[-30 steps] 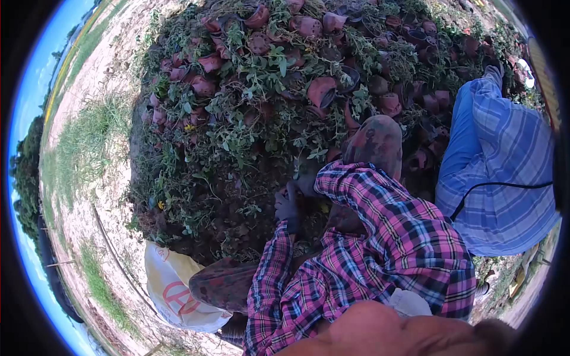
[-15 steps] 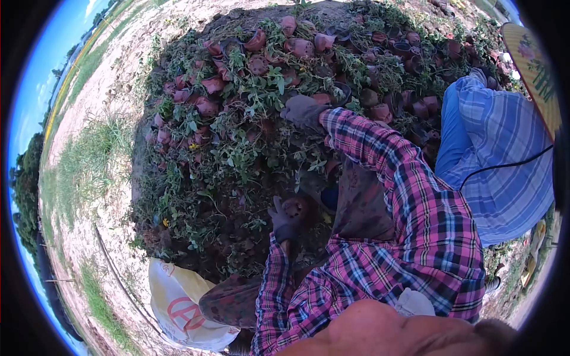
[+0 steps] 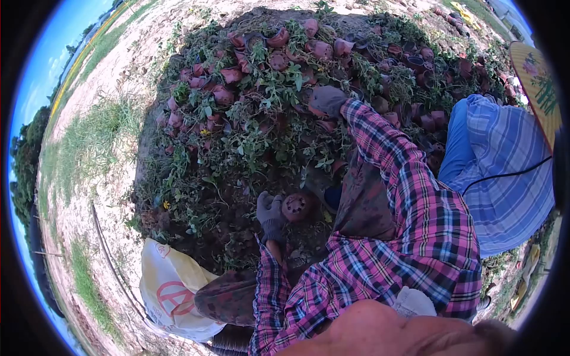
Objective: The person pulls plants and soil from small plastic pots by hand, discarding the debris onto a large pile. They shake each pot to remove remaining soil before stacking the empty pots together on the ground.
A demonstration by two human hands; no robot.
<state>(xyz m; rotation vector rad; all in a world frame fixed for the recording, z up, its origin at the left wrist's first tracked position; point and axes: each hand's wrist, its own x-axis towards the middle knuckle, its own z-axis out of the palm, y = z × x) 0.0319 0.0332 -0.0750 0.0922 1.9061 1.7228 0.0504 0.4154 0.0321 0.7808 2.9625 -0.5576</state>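
Note:
My left hand [image 3: 269,209], in a grey glove, is open with its fingers apart, at the left side of a reddish-brown plastic plant pot [image 3: 297,207]. That pot lies upside down on dark soil between my legs, its ring of drain holes facing up. My right hand [image 3: 327,101], gloved too, reaches forward onto a heap of uprooted plants [image 3: 249,142] and pots. Its back faces me and its fingers point down, hidden among leaves and pots. Close to it lie a reddish pot [image 3: 325,125] and green stems.
A white sack [image 3: 172,291] with red print stands beside my left leg. To my right crouches a person in a blue checked shirt [image 3: 504,172], near a yellow hat brim [image 3: 537,83]. Many reddish pots [image 3: 320,50] lie along the heap's far side. Pale dry ground [image 3: 107,172] borders the left.
My left hand has shifted left, off the side of the upside-down pot, and its fingers have spread. My right hand is still over the heap. The whole view has shifted slightly.

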